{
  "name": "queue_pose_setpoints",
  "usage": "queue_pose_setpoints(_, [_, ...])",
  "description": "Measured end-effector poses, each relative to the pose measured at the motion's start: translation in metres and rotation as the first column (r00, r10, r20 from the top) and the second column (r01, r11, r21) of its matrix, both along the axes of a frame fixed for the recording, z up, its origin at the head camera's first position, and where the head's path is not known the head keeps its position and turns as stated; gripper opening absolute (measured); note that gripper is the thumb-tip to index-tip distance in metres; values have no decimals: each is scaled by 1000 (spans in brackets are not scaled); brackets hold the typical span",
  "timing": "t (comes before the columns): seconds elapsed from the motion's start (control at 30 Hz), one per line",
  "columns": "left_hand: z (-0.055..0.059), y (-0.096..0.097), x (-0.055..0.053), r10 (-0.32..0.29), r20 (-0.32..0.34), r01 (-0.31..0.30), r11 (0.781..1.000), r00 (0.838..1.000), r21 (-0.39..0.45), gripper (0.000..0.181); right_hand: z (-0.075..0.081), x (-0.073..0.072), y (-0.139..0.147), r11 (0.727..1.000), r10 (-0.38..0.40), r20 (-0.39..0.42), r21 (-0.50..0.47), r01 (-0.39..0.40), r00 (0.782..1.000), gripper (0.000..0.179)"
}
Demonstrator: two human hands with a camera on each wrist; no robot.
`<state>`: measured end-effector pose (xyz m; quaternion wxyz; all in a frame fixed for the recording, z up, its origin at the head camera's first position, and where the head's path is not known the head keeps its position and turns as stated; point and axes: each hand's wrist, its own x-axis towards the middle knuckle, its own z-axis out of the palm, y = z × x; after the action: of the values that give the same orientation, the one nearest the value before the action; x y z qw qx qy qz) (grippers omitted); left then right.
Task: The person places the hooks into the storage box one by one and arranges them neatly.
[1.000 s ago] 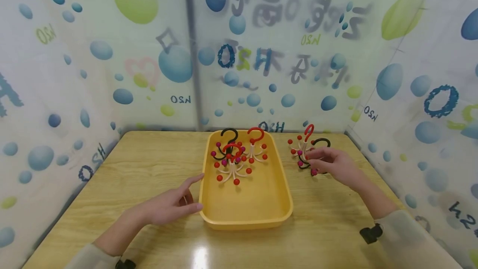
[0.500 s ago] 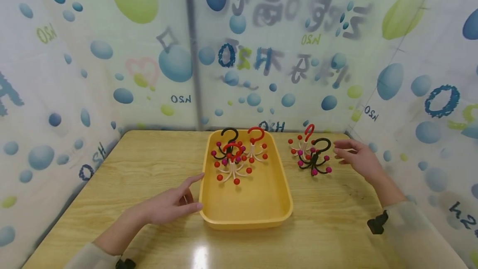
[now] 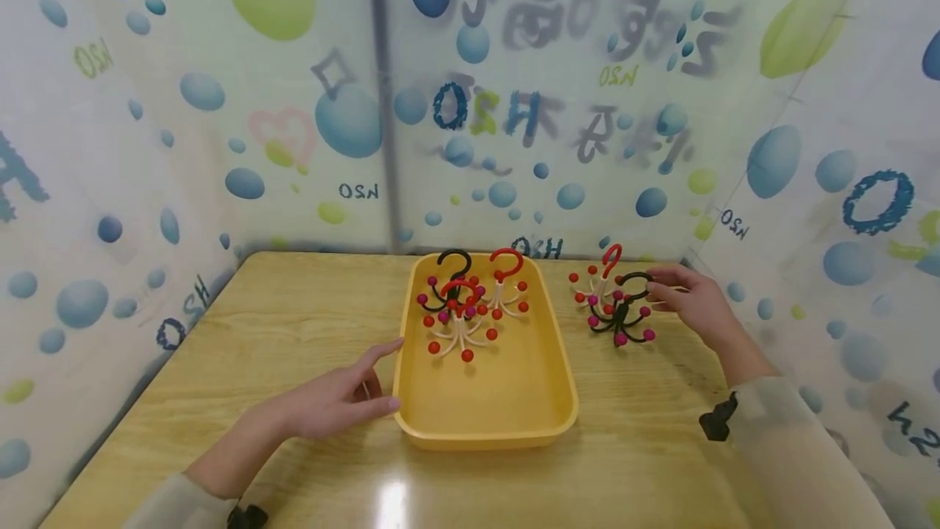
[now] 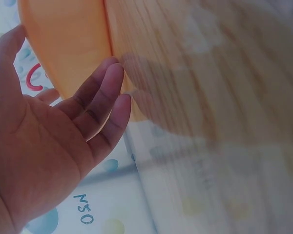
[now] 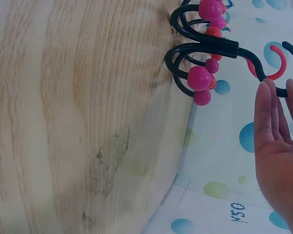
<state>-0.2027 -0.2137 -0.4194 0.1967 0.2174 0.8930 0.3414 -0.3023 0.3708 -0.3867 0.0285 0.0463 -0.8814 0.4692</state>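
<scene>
In the head view my left hand (image 3: pixel 334 402) rests its forefinger and thumb tips against the left side of a yellow tray (image 3: pixel 499 436), the other fingers loosely bent. My right hand (image 3: pixel 690 300) pinches the top hook of a black multi-arm hook hanger (image 3: pixel 622 317) with magenta ball tips, which stands on the table right of the tray. The right wrist view shows this black hanger (image 5: pixel 224 48) with fingers and thumb on either side of its hook. Right behind it is a red-hooked hanger (image 3: pixel 611 260) with pale arms and red balls, partly hidden.
Inside the tray's far half stand two red-hooked hangers, one nearer (image 3: pixel 460 325) and one farther (image 3: pixel 507 264), and a black hanger (image 3: pixel 455 258). The wooden table (image 3: pixel 316 300) ends at printed curtains (image 3: pixel 294 186) on the back and both sides.
My right hand moved off the black hanger's front to the right, then came back left to its hook. The left hand stays at the tray. The head view shifted slightly.
</scene>
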Motion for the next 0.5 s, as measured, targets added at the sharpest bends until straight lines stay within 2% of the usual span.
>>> queue_pose_setpoints(0.27, [0,-1,-2,-5,-6,5,1000,1000,3,88,-4,-4,-1,998,-37,7,-52,38,999,46])
queue_pose_setpoints(0.5, [-1,-1,-2,-8,0,8,1000,1000,3,88,-3,1,-6,998,-49,-14,-44,48,999,47])
